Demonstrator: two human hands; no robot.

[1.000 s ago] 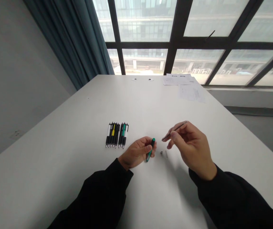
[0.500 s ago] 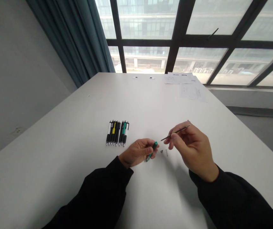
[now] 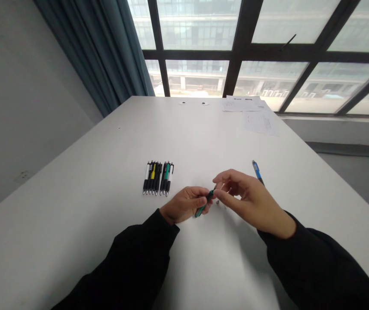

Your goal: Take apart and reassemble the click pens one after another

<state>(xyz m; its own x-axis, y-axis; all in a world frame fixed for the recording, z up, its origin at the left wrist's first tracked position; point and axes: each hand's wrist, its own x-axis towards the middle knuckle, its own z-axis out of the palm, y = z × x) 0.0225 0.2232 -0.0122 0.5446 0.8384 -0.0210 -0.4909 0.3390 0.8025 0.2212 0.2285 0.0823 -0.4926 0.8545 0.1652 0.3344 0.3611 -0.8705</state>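
Observation:
My left hand (image 3: 187, 204) is closed around a green pen barrel (image 3: 199, 211) with a black grip, its open end tilted up to the right. At that end my right hand (image 3: 245, 196) pinches with thumb and fingers at the pen refill. Only a short dark bit of the refill shows between the fingertips and the barrel, so most of it is hidden. A small metal pen tip (image 3: 217, 202) lies on the table just under the right fingers. The spring beside it is mostly covered by my right hand.
Left of my hands lies a row of several click pens (image 3: 157, 178), black, white, yellow and green. A blue pen (image 3: 257, 171) rests beyond my right hand. Papers (image 3: 258, 116) lie at the far right of the white table (image 3: 84, 185), near the window.
My right hand has moved left and down to the barrel's open end. The refill, fully visible before, is now mostly out of sight. The blue pen has come into view.

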